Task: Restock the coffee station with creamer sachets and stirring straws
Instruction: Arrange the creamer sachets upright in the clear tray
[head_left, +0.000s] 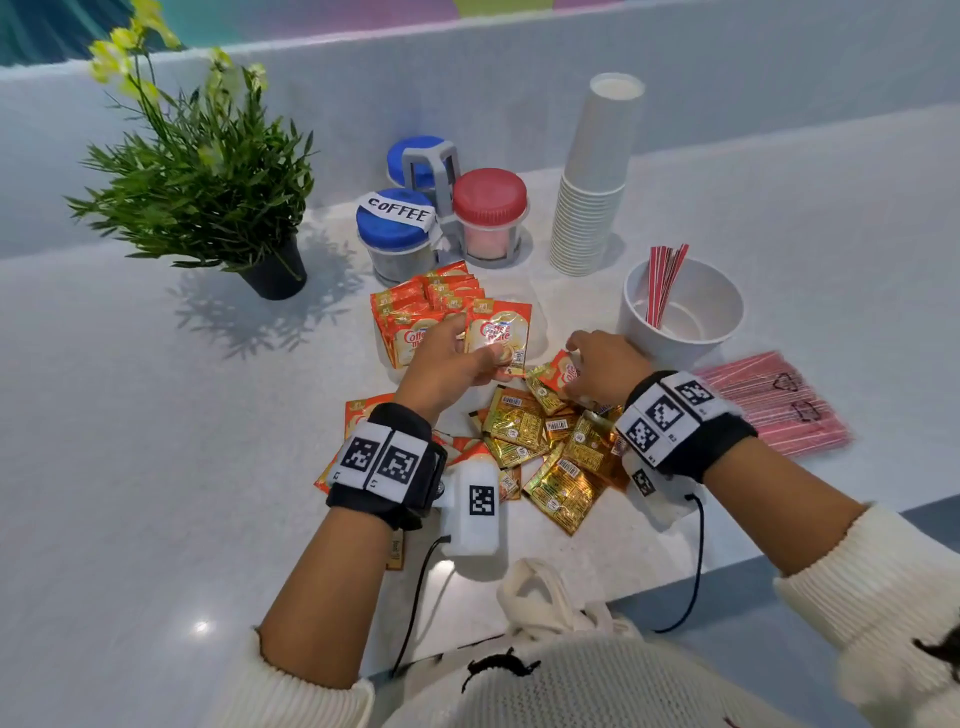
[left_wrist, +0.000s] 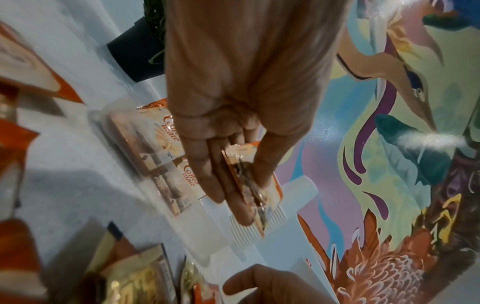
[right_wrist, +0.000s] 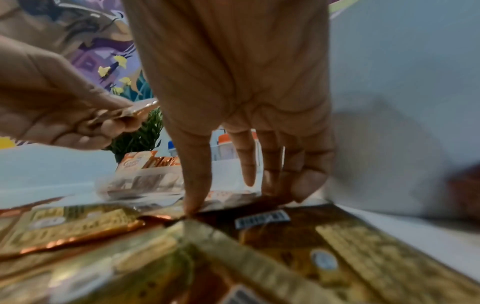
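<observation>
Loose creamer sachets (head_left: 540, 441) litter the worktop (head_left: 156, 415); left hand (head_left: 447, 364) pinches one sachet (head_left: 498, 335) upright, right hand (head_left: 605, 366) fingers spread touching another; white tub (head_left: 680, 312) holds leaning stirring straws (head_left: 665, 283)

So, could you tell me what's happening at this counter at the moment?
A person is sorting creamer sachets at a coffee station. Their left hand pinches one sachet over the upright row of sachets in front of the jars. Their right hand reaches down onto the loose pile of sachets; whether it has a grip on one is unclear. A few straws stand in the white cup, and the packet of straws lies beside it.
</observation>
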